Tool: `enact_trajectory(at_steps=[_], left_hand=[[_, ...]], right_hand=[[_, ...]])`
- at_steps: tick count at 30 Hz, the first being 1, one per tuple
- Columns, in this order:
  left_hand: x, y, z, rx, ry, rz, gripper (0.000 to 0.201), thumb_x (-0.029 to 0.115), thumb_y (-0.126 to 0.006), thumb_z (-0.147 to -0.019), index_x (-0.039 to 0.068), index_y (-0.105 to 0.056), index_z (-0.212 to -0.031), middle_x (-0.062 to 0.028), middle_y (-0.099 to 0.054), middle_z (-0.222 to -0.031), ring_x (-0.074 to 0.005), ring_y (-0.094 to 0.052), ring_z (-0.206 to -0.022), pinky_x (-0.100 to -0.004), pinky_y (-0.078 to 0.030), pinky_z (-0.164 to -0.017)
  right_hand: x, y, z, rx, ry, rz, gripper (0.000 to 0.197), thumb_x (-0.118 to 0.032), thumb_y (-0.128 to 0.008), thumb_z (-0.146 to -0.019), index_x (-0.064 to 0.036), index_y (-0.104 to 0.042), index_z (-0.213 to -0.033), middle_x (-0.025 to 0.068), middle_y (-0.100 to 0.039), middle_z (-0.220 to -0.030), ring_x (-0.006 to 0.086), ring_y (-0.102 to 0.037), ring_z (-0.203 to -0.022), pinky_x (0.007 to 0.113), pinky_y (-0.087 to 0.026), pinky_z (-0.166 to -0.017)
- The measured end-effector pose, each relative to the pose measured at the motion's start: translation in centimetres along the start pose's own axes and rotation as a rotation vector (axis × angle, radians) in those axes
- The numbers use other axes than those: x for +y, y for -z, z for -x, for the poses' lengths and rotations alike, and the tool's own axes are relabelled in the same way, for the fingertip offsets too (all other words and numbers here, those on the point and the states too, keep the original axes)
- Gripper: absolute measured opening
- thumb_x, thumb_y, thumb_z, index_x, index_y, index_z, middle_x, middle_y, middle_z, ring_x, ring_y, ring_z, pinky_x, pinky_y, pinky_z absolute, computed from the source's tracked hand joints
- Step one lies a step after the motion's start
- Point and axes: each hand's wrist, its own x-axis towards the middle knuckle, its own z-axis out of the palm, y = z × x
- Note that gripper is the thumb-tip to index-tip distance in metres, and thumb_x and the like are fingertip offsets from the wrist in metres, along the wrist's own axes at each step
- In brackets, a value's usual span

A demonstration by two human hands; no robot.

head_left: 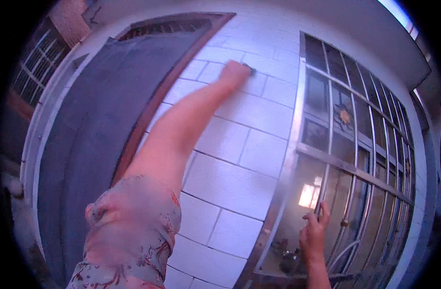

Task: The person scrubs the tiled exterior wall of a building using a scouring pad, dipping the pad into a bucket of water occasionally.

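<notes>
My left arm stretches up across a white tiled wall (239, 179) with dark joints between its blocks. At the top of that reach, my left hand (234, 73) is closed, with a small dark object (250, 69) showing at its far side against the wall. Motion blurs the hand, so the object's kind does not show. Lower right, my right hand (313, 235) is raised in front of a barred window (355, 171). Its thumb and a finger stand apart, other fingers are curled, and nothing shows in it. Fingertips overlap a metal bar (322, 190); whether they touch it I cannot tell.
A dark grey sheet or curtain (105, 111) fills a doorway with a reddish-brown frame (155, 103) on the left. Beyond it is another barred window (41, 62). Metal bars form a grid over the right window, which has a gold flower-like ornament (344, 116).
</notes>
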Motion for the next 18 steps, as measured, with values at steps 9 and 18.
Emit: enact_trajectory(at_steps=[9, 18], left_hand=[[5.6, -2.3, -1.3, 0.022, -0.184, 0.237, 0.023, 0.003, -0.057, -0.068, 0.008, -0.063, -0.089, -0.0090, -0.063, -0.087, -0.0308, -0.056, -0.085, -0.0372, -0.043, -0.079], [1.7, 2.6, 6.3, 0.035, -0.112, 0.234, 0.024, 0.003, -0.055, -0.071, 0.007, -0.062, -0.094, -0.0119, -0.062, -0.094, -0.0316, -0.055, -0.088, -0.0378, -0.043, -0.080]], right_hand=[[0.1, -0.5, 0.3, 0.008, -0.009, 0.007, 0.030, 0.014, -0.044, -0.065, 0.0000, -0.054, -0.089, 0.0239, -0.028, -0.131, 0.0408, -0.034, -0.121, 0.040, -0.038, -0.093], [-0.4, 1.8, 0.0, 0.008, 0.050, 0.092, 0.032, 0.014, -0.045, -0.063, 0.0010, -0.054, -0.091, 0.0245, -0.025, -0.133, 0.0420, -0.031, -0.124, 0.041, -0.033, -0.100]])
